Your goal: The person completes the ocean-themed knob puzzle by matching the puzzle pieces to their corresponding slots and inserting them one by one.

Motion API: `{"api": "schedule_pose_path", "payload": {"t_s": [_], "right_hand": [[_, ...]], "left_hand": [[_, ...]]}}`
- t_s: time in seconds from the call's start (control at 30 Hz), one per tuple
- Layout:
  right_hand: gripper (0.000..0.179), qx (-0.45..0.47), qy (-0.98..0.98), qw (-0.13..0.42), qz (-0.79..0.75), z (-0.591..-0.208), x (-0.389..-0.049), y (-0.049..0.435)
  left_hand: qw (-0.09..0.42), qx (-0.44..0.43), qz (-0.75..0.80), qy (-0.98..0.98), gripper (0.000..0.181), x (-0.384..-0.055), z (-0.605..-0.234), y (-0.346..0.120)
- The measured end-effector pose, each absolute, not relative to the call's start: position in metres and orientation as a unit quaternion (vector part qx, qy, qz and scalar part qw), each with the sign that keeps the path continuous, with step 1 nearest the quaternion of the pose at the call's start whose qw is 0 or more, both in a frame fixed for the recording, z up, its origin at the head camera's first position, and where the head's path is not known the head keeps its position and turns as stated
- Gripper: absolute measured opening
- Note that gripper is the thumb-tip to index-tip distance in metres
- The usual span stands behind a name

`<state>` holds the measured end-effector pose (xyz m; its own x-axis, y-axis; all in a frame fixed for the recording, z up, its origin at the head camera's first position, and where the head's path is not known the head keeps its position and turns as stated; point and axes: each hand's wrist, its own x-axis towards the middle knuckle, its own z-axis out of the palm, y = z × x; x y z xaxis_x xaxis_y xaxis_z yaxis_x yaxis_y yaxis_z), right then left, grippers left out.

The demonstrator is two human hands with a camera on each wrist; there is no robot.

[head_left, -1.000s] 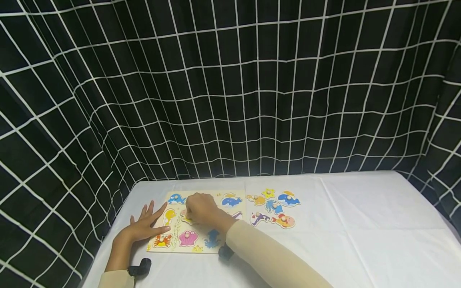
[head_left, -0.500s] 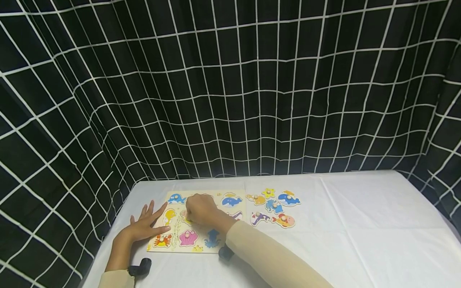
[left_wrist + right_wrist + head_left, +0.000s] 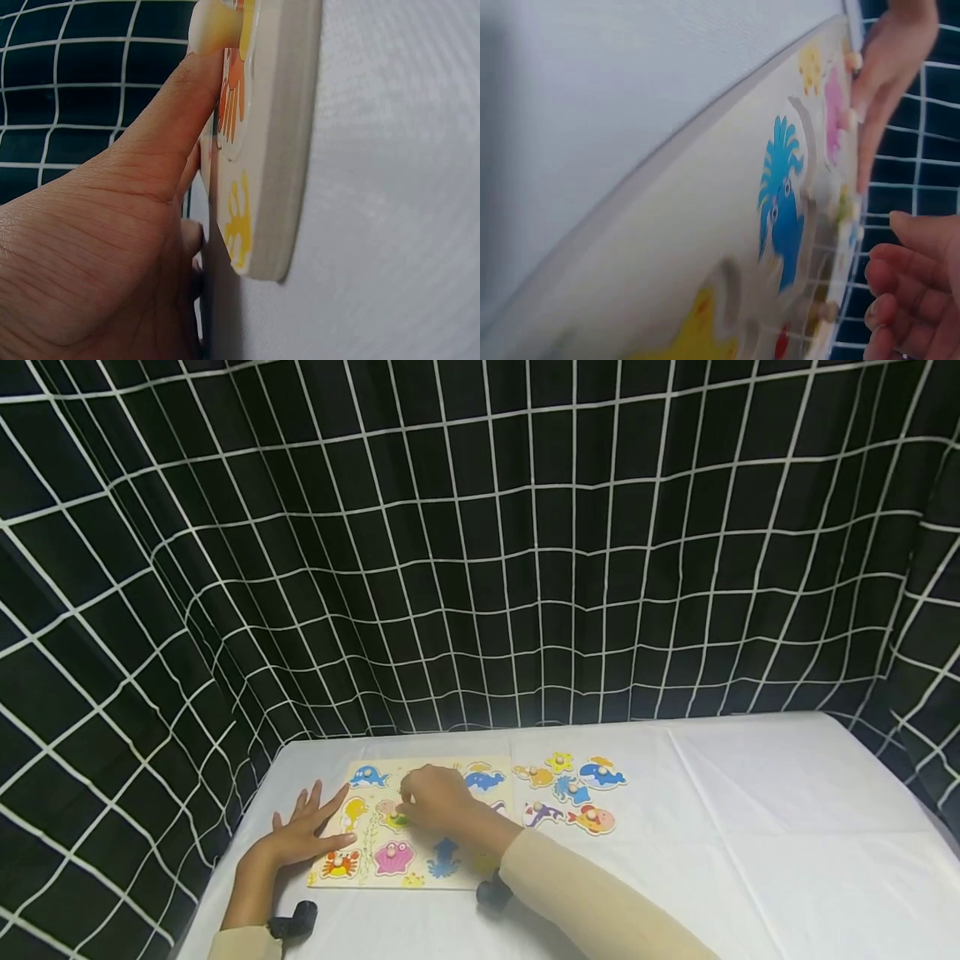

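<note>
"Where's the right hand [image 3: 437, 800]?"

"Over the puzzle board [image 3: 667, 225], just beside the green-and-pink piece [image 3: 393, 820]. Its fingers are loosely bent, and I see nothing between them and the thumb."

"Is that piece down in its slot?"

"It lies on the board, between the yellow piece [image 3: 354, 813] and the right hand. I can't tell whether it sits flush."

"How would it handle?"

"Light and stiff, I'd guess, like thin painted wood. Hardly fragile, though the smooth face may slip under a fingertip."

"So take it by the edge?"

"By its knob, I'd say. The crab [image 3: 340, 863] shows a round one [image 3: 214, 28]. Pinch that and lift straight up; an edge inside a slot would be hard to catch."

"And the left hand [image 3: 298, 837]?"

"Fingers straight and spread by the board's left edge, grasping no piece, thumb near the crab. Steadying probably helps: so flat a board could skid on the cloth [image 3: 750, 793]."
</note>
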<state>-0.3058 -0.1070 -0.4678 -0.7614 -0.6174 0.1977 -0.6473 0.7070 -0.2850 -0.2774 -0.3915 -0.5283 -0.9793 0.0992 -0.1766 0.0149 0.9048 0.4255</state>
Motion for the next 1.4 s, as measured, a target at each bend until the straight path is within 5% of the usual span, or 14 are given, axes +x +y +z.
{"api": "schedule_pose_path", "payload": {"t_s": [0.87, 1.4], "right_hand": [[0.007, 0.261, -0.928, 0.048, 0.26, -0.451, -0.271, 0.039], [0.007, 0.218, -0.941, 0.032, 0.259, -0.446, -0.279, 0.112]], "left_hand": [[0.097, 0.017, 0.206, 0.973, 0.106, -0.276, -0.543, -0.402], [0.121, 0.023, 0.205, 0.971, 0.101, -0.263, -0.498, -0.372]]}}
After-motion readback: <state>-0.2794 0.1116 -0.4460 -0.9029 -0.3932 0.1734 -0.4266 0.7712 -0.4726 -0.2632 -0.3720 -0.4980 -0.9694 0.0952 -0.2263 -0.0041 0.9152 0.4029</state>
